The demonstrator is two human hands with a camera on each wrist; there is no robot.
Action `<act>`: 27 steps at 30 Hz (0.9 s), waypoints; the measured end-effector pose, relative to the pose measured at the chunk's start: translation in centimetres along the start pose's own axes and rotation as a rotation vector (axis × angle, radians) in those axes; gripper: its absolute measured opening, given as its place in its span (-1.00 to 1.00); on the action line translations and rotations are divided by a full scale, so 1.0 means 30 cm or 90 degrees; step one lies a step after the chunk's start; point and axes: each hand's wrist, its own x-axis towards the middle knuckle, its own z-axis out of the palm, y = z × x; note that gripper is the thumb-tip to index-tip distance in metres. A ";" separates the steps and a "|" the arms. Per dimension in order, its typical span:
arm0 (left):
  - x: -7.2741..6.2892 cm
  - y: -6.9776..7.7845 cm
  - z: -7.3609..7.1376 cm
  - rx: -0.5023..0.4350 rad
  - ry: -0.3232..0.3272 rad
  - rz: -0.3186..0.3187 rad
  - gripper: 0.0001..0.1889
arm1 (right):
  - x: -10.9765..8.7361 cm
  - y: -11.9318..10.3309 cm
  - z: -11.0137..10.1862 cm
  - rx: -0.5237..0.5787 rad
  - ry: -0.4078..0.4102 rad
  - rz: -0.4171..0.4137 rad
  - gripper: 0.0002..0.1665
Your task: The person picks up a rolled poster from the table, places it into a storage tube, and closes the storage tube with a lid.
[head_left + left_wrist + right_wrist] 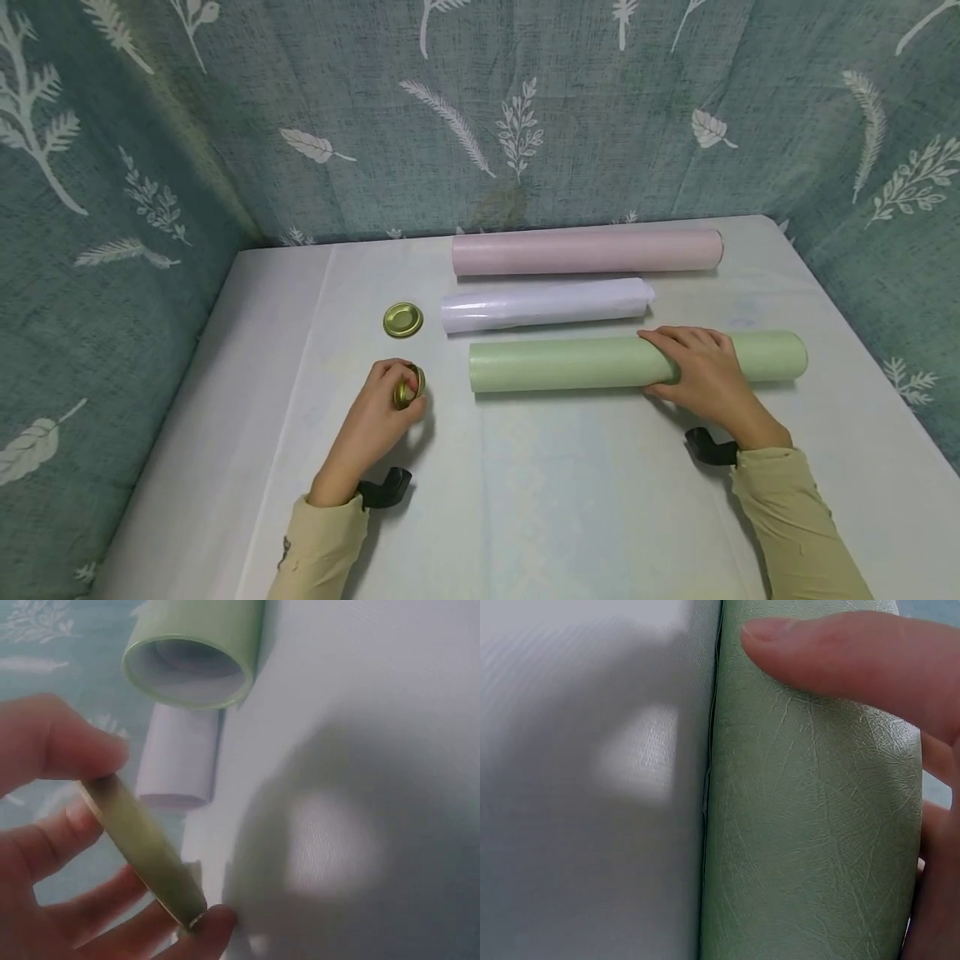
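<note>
My left hand (386, 404) pinches a gold metal lid (146, 851) by its rim, tilted on edge between thumb and fingers. This is left of the open end of a pale green tube (555, 365). My right hand (701, 371) grips that green tube toward its right part, thumb on the near side and fingers over the top. In the right wrist view the tube's wrinkled, glossy covering (810, 817) shows under the thumb (840, 652). A second gold lid (402, 320) lies flat on the table, just beyond the left hand.
Behind the green tube lie a shorter white roll (547, 305) and a pink tube (588, 252), roughly parallel to it. The white-covered table (555, 500) is bounded at the back and sides by a teal leaf-patterned curtain (360, 100).
</note>
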 end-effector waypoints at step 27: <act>0.031 0.028 0.035 -0.324 -0.027 -0.113 -0.40 | -0.003 -0.003 -0.004 0.037 0.044 -0.021 -0.04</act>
